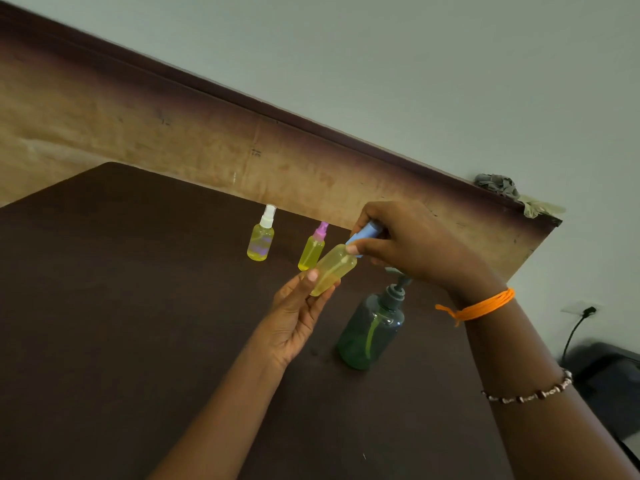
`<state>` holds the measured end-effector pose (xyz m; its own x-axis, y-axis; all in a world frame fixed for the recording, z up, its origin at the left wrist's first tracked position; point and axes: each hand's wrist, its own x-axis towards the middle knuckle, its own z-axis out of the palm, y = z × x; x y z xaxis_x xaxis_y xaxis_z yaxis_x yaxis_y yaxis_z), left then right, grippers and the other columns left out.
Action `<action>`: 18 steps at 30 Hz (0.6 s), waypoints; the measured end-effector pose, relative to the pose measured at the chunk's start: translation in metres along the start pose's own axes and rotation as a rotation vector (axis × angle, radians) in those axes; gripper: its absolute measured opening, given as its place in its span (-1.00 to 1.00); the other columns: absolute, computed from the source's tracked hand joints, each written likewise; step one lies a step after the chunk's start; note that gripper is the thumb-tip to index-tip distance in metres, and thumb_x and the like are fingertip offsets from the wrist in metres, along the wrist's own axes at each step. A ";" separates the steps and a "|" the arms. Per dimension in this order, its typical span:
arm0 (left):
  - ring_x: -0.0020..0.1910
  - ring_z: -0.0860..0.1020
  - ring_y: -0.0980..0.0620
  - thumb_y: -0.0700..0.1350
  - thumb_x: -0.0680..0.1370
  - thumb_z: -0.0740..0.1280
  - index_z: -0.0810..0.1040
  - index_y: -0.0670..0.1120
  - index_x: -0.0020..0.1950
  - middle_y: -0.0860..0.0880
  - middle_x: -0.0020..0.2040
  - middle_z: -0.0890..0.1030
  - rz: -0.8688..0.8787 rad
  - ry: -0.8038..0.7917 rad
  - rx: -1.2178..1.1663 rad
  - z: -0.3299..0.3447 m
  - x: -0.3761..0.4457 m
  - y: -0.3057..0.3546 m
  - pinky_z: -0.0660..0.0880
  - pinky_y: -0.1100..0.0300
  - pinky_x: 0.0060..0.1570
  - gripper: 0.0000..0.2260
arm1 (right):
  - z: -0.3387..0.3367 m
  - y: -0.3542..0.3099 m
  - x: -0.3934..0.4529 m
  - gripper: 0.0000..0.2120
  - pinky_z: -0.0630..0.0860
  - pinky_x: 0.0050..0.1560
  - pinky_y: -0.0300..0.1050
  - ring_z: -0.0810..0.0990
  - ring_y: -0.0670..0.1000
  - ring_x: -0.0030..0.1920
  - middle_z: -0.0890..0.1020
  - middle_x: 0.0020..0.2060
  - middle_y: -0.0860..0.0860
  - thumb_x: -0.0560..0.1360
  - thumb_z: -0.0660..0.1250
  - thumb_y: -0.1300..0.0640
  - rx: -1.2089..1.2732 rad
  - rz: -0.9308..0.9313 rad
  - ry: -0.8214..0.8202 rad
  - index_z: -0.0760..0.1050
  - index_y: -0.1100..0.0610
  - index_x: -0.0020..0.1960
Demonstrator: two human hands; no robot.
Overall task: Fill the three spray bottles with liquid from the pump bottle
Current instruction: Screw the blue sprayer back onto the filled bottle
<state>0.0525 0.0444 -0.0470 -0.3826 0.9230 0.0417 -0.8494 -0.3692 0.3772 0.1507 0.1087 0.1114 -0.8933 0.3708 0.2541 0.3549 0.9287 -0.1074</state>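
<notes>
A small spray bottle of yellow liquid (332, 270) is tilted above the table, its body held in my left hand (298, 313). My right hand (401, 244) grips its blue spray cap (363, 233) at the neck. Two more spray bottles stand upright on the dark table behind: one with a white cap (261, 235), one with a pink cap (312, 251), both holding yellow liquid. The dark green pump bottle (372, 329) stands just right of my left hand, under my right wrist, its spout partly hidden.
The dark brown table (121, 306) runs up to a brown wooden board (173, 140) along the wall. A grey crumpled cloth (498, 185) lies on the board's right end. A wall socket with a black cable (581, 315) and a dark object (609, 382) are at the right.
</notes>
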 end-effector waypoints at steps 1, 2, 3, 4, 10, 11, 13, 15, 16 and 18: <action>-0.19 0.68 0.00 -0.06 -0.11 0.67 0.70 -0.21 -0.22 -0.17 -0.14 0.69 -0.001 0.004 -0.004 0.001 -0.001 0.000 0.58 0.31 -0.33 -0.47 | -0.002 -0.003 0.000 -0.85 0.30 -0.36 -0.35 0.50 -0.23 -0.36 0.56 -0.36 -0.16 0.42 0.46 0.16 0.015 -0.035 -0.003 0.48 0.07 -0.19; -0.24 0.68 0.02 -0.06 -0.10 0.66 0.70 -0.21 -0.21 -0.16 -0.18 0.69 -0.009 0.023 -0.019 0.003 -0.002 0.001 0.57 0.32 -0.39 -0.48 | -0.004 -0.005 0.000 -0.82 0.32 -0.34 -0.41 0.51 -0.28 -0.33 0.53 -0.35 -0.22 0.40 0.47 0.23 0.036 -0.073 -0.010 0.48 0.06 -0.18; -0.31 0.67 0.04 -0.07 -0.01 0.63 0.67 -0.23 -0.17 -0.15 -0.24 0.69 -0.026 0.050 -0.030 0.005 -0.003 0.001 0.55 0.34 -0.44 -0.52 | -0.004 -0.006 0.000 -0.79 0.36 -0.32 -0.44 0.51 -0.31 -0.32 0.51 -0.35 -0.25 0.38 0.47 0.30 0.058 -0.099 -0.019 0.49 0.06 -0.17; -0.36 0.65 0.07 -0.09 0.14 0.55 0.62 -0.24 -0.12 -0.13 -0.28 0.68 -0.041 0.076 -0.039 0.008 -0.005 0.002 0.54 0.35 -0.47 -0.60 | -0.005 -0.006 0.001 -0.79 0.41 -0.30 -0.43 0.53 -0.29 -0.32 0.52 -0.34 -0.25 0.37 0.47 0.33 0.077 -0.106 -0.032 0.51 0.07 -0.16; -0.35 0.65 0.08 -0.13 0.35 0.37 0.56 -0.23 -0.08 -0.13 -0.25 0.67 0.016 0.090 -0.046 0.006 -0.005 0.004 0.54 0.37 -0.43 -0.78 | 0.001 -0.001 0.008 -0.78 0.49 -0.42 -0.23 0.54 -0.08 -0.48 0.64 -0.39 0.09 0.45 0.45 0.12 0.148 0.039 -0.070 0.56 0.29 -0.12; -0.32 0.66 0.05 -0.14 0.27 0.47 0.59 -0.23 -0.09 -0.15 -0.21 0.67 0.026 0.063 -0.043 0.005 -0.005 0.004 0.55 0.35 -0.41 -0.72 | 0.001 -0.002 0.007 -0.74 0.45 -0.46 -0.29 0.52 -0.10 -0.52 0.63 -0.41 0.12 0.45 0.44 0.09 0.128 0.051 -0.064 0.56 0.31 -0.14; -0.24 0.67 0.01 -0.10 -0.01 0.65 0.61 -0.22 -0.11 -0.16 -0.16 0.68 0.050 0.000 -0.051 0.002 -0.004 0.003 0.57 0.32 -0.37 -0.46 | 0.000 -0.007 0.007 -0.72 0.42 -0.49 -0.33 0.50 -0.10 -0.54 0.62 -0.43 0.11 0.45 0.43 0.06 0.112 0.049 -0.059 0.56 0.31 -0.16; -0.20 0.68 0.00 -0.06 -0.12 0.68 0.57 -0.21 -0.07 -0.14 -0.14 0.69 0.077 -0.032 -0.058 0.000 -0.003 0.001 0.57 0.32 -0.33 -0.31 | -0.004 -0.012 0.007 -0.77 0.44 -0.45 -0.31 0.52 -0.08 -0.52 0.62 -0.43 0.08 0.45 0.44 0.10 0.104 0.009 -0.055 0.56 0.29 -0.16; -0.21 0.68 0.01 -0.05 -0.14 0.68 0.56 -0.21 -0.06 -0.13 -0.15 0.69 0.083 -0.036 -0.060 0.001 -0.003 0.001 0.57 0.32 -0.34 -0.28 | -0.006 -0.014 0.007 -0.82 0.46 -0.41 -0.30 0.54 -0.09 -0.49 0.62 -0.41 0.04 0.45 0.44 0.13 0.108 -0.030 -0.057 0.56 0.26 -0.16; -0.32 0.66 0.05 -0.03 -0.20 0.68 0.63 -0.22 -0.14 -0.14 -0.23 0.68 0.040 -0.013 -0.078 0.003 -0.004 0.003 0.55 0.34 -0.43 -0.31 | -0.010 -0.014 0.009 -0.89 0.50 -0.29 -0.30 0.58 -0.11 -0.37 0.61 -0.32 -0.08 0.42 0.46 0.24 0.094 -0.124 -0.076 0.52 0.14 -0.15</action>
<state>0.0532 0.0397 -0.0434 -0.4124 0.9084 0.0680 -0.8593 -0.4127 0.3020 0.1403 0.0990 0.1251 -0.9482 0.2486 0.1979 0.2166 0.9614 -0.1698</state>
